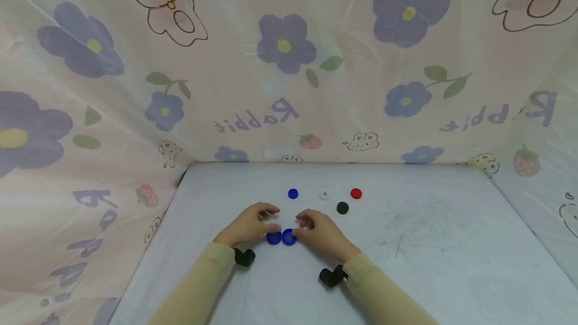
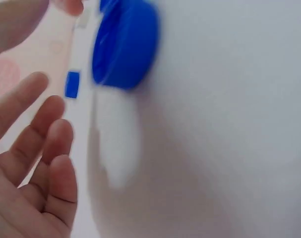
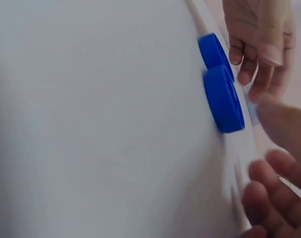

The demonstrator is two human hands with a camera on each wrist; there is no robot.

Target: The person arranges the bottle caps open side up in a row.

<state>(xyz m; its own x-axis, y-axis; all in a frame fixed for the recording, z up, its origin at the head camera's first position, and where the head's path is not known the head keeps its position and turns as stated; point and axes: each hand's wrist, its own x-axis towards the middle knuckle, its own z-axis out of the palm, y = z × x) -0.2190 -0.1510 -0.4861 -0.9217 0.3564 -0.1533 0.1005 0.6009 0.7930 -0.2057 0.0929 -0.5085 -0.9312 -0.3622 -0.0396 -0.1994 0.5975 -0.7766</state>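
Observation:
Two blue bottle caps lie side by side, hollow side up, on the white table. My left hand (image 1: pixel 250 223) hovers by the left cap (image 1: pixel 273 237), its thumb just above that cap's far edge in the head view. Over the right cap (image 1: pixel 289 237) my right thumb reaches, while the rest of the right hand (image 1: pixel 323 233) bends loosely beyond it. Neither hand grips anything. In the left wrist view, a gap separates the left fingers (image 2: pixel 56 139) from the nearer blue cap (image 2: pixel 128 44). The right wrist view has both caps (image 3: pixel 223 99) standing apart from the right fingers (image 3: pixel 269 193).
Farther back on the table (image 1: pixel 429 275) lie another blue cap (image 1: pixel 293 193), a white cap (image 1: pixel 324 194), a red cap (image 1: pixel 356 193) and a black cap (image 1: pixel 342 208). A patterned curtain (image 1: pixel 343 109) stands behind and along the sides. Dark smudges mark the table's right part.

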